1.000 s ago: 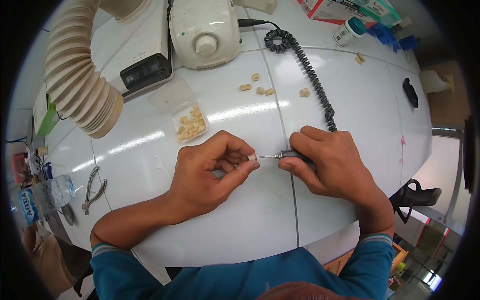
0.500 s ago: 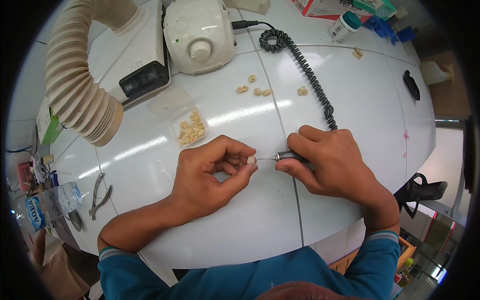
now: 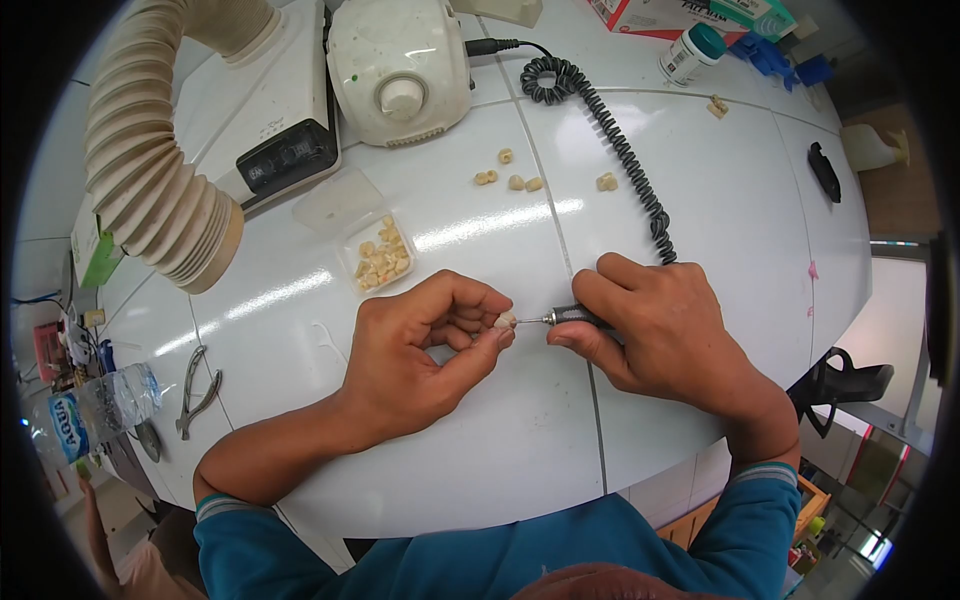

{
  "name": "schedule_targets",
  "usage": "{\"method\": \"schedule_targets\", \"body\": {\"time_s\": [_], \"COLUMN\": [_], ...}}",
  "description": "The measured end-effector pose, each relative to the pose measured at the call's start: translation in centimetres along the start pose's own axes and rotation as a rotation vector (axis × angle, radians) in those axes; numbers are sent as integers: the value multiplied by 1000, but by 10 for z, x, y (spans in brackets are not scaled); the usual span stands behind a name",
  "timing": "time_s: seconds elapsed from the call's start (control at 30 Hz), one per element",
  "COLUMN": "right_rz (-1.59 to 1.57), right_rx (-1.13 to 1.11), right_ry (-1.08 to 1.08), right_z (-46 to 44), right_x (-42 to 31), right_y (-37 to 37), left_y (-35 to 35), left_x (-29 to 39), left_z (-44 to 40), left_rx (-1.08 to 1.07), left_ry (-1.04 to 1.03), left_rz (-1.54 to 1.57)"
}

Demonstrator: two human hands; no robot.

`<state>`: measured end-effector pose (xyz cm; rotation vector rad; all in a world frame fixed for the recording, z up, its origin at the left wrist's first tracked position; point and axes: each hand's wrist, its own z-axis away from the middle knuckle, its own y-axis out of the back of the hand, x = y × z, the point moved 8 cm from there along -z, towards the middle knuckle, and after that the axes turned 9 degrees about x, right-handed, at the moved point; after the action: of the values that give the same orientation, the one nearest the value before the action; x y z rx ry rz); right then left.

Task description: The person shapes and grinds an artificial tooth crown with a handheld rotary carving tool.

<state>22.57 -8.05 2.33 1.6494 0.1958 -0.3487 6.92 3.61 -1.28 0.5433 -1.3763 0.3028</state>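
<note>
Between the thumb and forefinger of my left hand [image 3: 415, 350] is a small whitish dental crown [image 3: 505, 320]. My right hand [image 3: 665, 325] grips a dark rotary handpiece [image 3: 573, 314] from the right. Its thin metal bur [image 3: 531, 320] points left, and the tip reaches the crown; whether it touches cannot be made out. A black coiled cord [image 3: 630, 150] runs from behind my right hand up to a white control unit [image 3: 400, 70] with a round knob. Above my left hand, an open clear plastic box [image 3: 352, 262] holds several yellowish crowns.
Several loose crowns [image 3: 516, 183] lie beyond my hands. A ribbed suction hose [image 3: 150, 150] arches at the left. Metal pliers [image 3: 200, 395] and a plastic water bottle [image 3: 120, 395] lie left. At the back right stands a green-capped jar [image 3: 690, 55]. Another person's arm [image 3: 95, 520] shows at lower left.
The crown has turned slightly in my left fingers. My right hand and handpiece have shifted a little left. At lower left, the other person's arm has moved.
</note>
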Motion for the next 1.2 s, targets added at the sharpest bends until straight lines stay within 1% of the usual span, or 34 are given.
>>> {"method": "schedule_targets", "body": {"time_s": [0.53,0.83,1.2], "right_rz": [21,28,23], "right_rx": [21,13,-12], "right_ry": [23,11,10], "right_z": [0,-1,-1], "right_x": [-2,-2,-3], "right_y": [0,0,-1], "left_y": [0,-1,-2], "left_x": [6,3,6], "left_z": [0,0,0], "left_rx": [18,-8,-2], "left_ry": [-31,18,-25], "left_rz": [-82,-93,-99]}}
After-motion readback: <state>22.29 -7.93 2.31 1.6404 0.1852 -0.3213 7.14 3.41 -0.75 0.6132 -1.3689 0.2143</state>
